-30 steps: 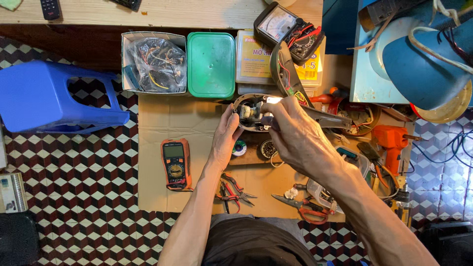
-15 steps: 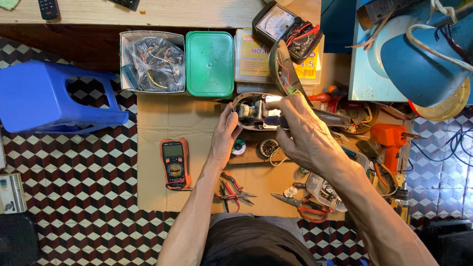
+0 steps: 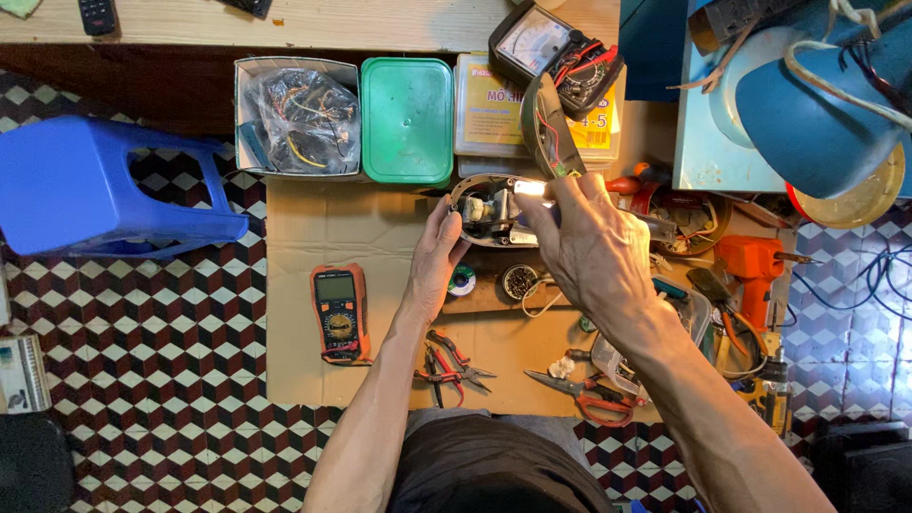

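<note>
Both hands are working on an opened oval device (image 3: 489, 211) held above the cardboard sheet (image 3: 313, 228); the left hand (image 3: 439, 255) is cupping its left rim, and the right hand (image 3: 589, 249) is pinching a small glowing tool (image 3: 530, 188) over its exposed insides; its cover (image 3: 549, 128) is already standing open at one o'clock, so the inner work seems unfinished; at twelve o'clock a green lidded box (image 3: 407, 119) is sitting beside a yellow labelled flat pack (image 3: 494, 114); an orange multimeter (image 3: 339, 312) is lying at eight o'clock.
</note>
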The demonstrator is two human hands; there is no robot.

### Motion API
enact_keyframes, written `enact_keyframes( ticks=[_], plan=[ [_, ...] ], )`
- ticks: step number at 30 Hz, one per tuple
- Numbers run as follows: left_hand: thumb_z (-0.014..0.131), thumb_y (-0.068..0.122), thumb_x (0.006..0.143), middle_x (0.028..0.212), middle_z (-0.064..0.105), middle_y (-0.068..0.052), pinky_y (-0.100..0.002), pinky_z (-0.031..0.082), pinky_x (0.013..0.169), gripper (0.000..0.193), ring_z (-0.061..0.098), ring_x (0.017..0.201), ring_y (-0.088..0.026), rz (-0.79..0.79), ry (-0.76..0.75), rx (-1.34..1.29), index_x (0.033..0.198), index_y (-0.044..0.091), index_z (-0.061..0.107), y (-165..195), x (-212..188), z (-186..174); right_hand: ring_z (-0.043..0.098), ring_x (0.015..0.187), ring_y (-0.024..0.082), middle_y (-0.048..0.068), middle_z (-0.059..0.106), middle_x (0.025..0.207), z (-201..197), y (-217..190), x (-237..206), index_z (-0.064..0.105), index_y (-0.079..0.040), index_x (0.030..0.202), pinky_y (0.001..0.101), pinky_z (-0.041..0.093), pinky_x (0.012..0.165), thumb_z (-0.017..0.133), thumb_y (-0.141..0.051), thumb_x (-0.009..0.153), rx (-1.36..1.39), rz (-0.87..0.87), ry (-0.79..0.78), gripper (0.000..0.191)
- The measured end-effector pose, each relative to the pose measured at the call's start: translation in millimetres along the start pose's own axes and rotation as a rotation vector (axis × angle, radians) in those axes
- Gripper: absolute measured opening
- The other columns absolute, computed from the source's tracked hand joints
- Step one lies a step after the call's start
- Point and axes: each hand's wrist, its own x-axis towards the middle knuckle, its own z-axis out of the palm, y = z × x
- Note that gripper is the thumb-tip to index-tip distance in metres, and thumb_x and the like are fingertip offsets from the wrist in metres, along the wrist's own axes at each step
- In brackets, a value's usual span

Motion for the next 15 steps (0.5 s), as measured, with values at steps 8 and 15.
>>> enact_keyframes(
  ticks=[8,15],
  plan=[
    [0.061,0.053,0.096,0.154,0.045,-0.004,-0.035,0.035,0.118,0.084,0.044,0.140,-0.014,0.003,-0.014,-0.011,0.162,0.012,0.028,4.0,-1.7,2.4,0.064,0.087,0.036,0.021,0.058,0.106,-4.3,5.9,-4.9,0.058,0.001,0.120,0.0471,0.053,0.076,0.064,-0.016,0.093,0.141,-0.359,0.122,0.033],
    [0.060,0.053,0.096,0.155,0.046,-0.002,-0.035,0.035,0.119,0.082,0.043,0.141,-0.014,0.008,-0.029,-0.014,0.161,0.014,0.030,4.6,-1.5,4.5,0.065,0.085,0.034,0.020,0.060,0.111,-2.4,5.5,-5.1,0.060,-0.003,0.126,0.0467,0.053,0.075,0.056,-0.017,0.100,0.142,-0.194,-0.016,0.029]
  ],
)
